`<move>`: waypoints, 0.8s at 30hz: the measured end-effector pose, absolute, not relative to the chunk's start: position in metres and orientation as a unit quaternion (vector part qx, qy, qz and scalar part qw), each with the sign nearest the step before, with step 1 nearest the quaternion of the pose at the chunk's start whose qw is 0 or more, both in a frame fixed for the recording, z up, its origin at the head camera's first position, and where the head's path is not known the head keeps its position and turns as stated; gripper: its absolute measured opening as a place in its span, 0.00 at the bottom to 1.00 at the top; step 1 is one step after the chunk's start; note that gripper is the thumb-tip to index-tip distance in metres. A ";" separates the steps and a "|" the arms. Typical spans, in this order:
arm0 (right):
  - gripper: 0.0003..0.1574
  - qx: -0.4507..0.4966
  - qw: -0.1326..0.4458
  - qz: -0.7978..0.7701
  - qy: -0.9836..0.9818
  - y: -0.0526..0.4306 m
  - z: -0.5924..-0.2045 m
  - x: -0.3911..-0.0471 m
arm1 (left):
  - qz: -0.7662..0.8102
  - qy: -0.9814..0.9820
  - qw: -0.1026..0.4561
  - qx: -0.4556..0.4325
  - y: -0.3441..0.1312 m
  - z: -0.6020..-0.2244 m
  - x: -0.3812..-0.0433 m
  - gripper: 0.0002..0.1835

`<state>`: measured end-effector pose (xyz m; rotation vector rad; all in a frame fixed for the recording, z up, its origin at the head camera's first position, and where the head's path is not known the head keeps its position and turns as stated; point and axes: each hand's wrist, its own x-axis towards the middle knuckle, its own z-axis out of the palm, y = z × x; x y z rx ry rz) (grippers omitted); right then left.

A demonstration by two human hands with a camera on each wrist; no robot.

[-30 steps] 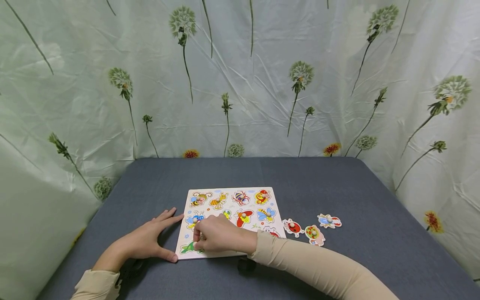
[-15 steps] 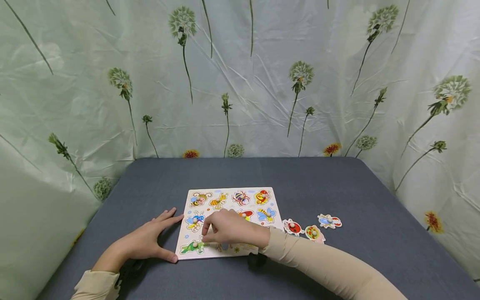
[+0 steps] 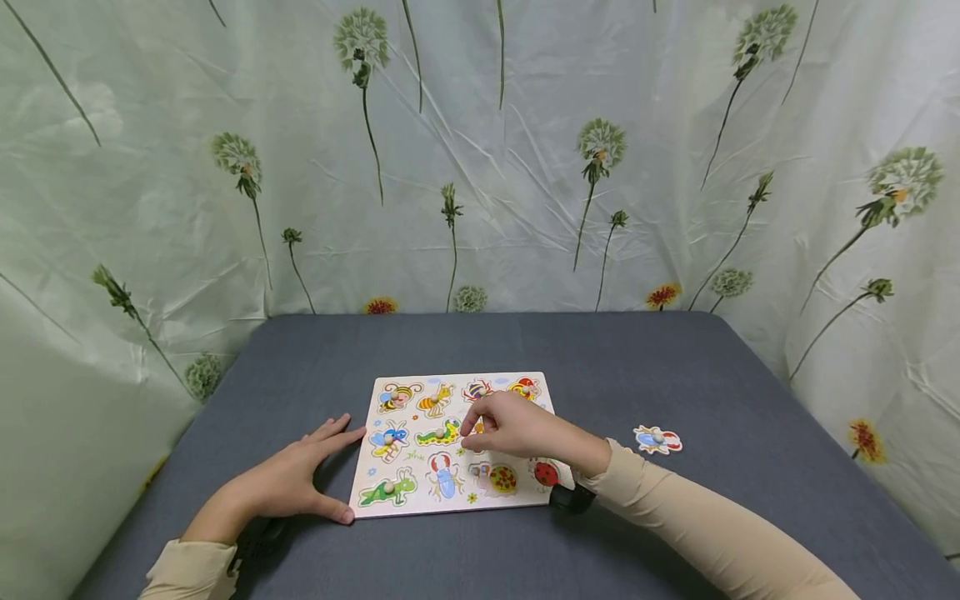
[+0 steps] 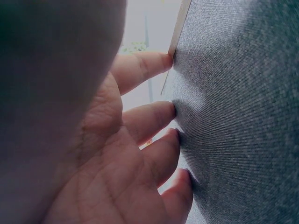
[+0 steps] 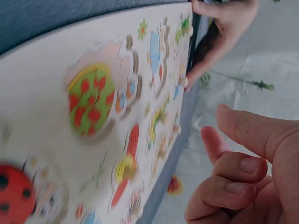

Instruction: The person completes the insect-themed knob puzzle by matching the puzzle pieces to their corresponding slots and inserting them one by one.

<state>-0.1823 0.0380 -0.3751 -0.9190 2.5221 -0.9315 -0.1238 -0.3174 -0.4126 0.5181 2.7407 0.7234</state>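
Note:
A wooden puzzle board (image 3: 408, 510) printed with insects lies flat on the table. My left hand (image 3: 296, 475) rests beside its left edge, fingers spread, thumb at the near corner; in the left wrist view the fingertips (image 4: 163, 60) meet the edge and the cloth. Over the board's right half hovers my right hand (image 3: 513, 425), fingers loosely bent, thumb and forefinger apart, holding nothing. Knobbed pieces sit in the board, among them a green grasshopper (image 3: 390, 490) and a caterpillar (image 3: 438, 433). Along the near row, the stag beetle picture (image 3: 444, 477) and the spotted bug picture (image 5: 91, 100) show no knob.
A loose knobbed beetle piece (image 3: 657, 440) lies on the dark grey tablecloth (image 3: 622, 358) right of the board. My right forearm (image 3: 697, 508) crosses the table there. Behind the table hangs a dandelion-print curtain (image 3: 525, 167).
My right hand has moved away from the grasshopper piece, rightward and farther back over the board, uncovering the near row. Two loose pieces right of the board are now behind the right arm. My left hand stays put.

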 end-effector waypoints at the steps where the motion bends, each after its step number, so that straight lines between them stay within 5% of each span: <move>1: 0.03 -0.316 0.155 -0.332 0.875 0.043 -0.373 -0.183 | 0.249 0.943 0.130 0.178 -0.317 -0.413 -0.124 0.64; 24: 0.17 -0.243 0.137 -0.355 0.892 0.152 -0.357 -0.183 | 0.249 0.944 0.132 0.171 -0.316 -0.414 -0.125 0.66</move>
